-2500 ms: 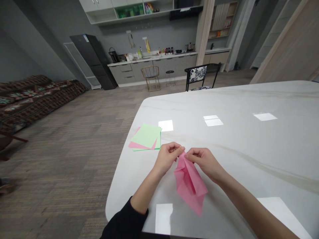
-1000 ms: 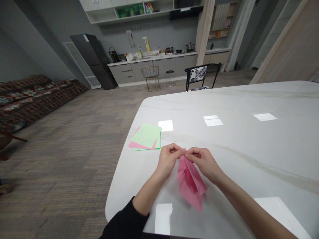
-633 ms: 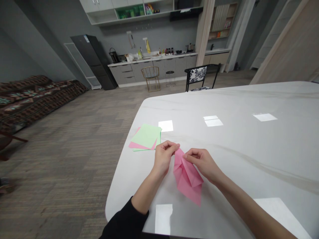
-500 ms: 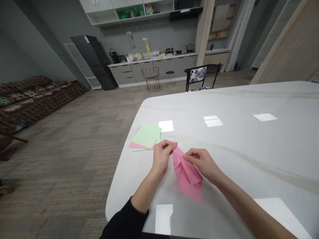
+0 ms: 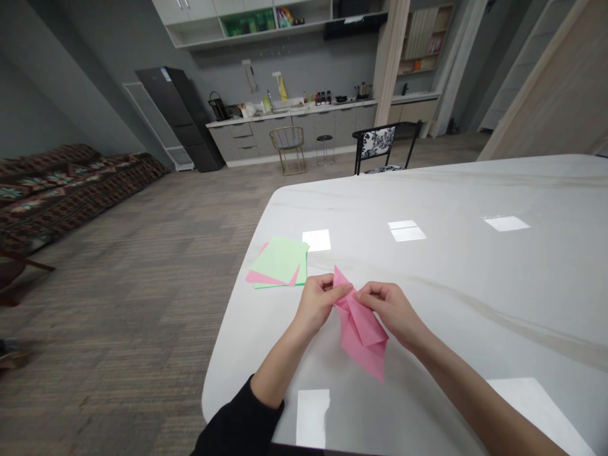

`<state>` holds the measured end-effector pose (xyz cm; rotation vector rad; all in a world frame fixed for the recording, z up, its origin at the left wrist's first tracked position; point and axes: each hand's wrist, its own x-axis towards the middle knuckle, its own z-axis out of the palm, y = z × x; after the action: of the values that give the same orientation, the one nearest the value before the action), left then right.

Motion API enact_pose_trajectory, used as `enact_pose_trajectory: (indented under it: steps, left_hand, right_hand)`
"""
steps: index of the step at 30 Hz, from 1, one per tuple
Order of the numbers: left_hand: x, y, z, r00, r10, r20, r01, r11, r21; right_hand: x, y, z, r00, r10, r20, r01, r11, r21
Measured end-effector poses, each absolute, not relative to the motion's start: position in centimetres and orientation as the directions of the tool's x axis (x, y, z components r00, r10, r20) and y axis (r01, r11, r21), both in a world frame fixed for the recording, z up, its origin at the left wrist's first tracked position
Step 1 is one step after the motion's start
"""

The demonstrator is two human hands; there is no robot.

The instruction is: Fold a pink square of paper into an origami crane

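Observation:
A folded sheet of pink origami paper [image 5: 361, 335] hangs between my hands, its lower point resting near the white marble table [image 5: 427, 209]. My left hand [image 5: 320, 301] pinches the sheet's left flap between thumb and fingers. On the right side, my right hand [image 5: 387, 310] grips the opposite edge. The paper's top corner pokes up between them. To the left of my hands lies a stack of green and pink paper sheets [image 5: 278, 263], untouched.
Light reflections mark the glossy tabletop. Past the table's left edge is a carpeted floor with a patterned sofa [image 5: 47, 190]. A black-and-white chair [image 5: 380, 145] stands beyond the far edge, in front of a kitchen counter [image 5: 289, 114].
My hands have come closer together and the left hand has moved up and right. The pink paper's top corner now stands up between them, and its lower point has risen slightly.

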<state>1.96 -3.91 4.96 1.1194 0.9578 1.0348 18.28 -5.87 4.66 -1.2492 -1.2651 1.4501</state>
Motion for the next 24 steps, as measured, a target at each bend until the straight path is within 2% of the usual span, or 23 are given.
enact_pose_trajectory:
  steps: [4,8,11,14,20,24]
  left_hand:
    - [1.7,-3.6,4.9,0.228,0.971,-0.072,-0.173,0.113,0.978]
    - [0.9,-2.8,4.9,0.092,0.993,-0.080,-0.231,0.100,0.968]
    - [0.3,-2.4,4.9,0.070,0.987,-0.143,-0.267,0.157,0.951]
    - [-0.1,-2.3,5.2,0.118,0.974,-0.191,-0.256,0.216,0.942]
    - [0.3,-3.3,6.2,0.379,0.899,-0.218,-0.161,0.296,0.941]
    - [0.5,-3.5,6.2,0.412,0.881,-0.234,-0.112,0.303,0.946]
  right_hand:
    - [18.4,-6.1,5.2,-0.189,0.975,-0.114,0.057,-0.105,-0.993]
    - [18.6,-6.7,6.9,-0.299,0.953,-0.054,0.161,-0.006,-0.987]
    - [18.8,-6.8,7.4,-0.364,0.925,0.106,0.325,0.232,-0.917]
    - [19.0,-6.4,6.7,-0.333,0.916,0.225,0.402,0.354,-0.845]
    - [19.0,-5.9,5.4,-0.111,0.943,0.313,0.474,0.327,-0.817]
    - [19.3,-5.8,5.6,0.027,0.972,0.235,0.418,0.202,-0.885]
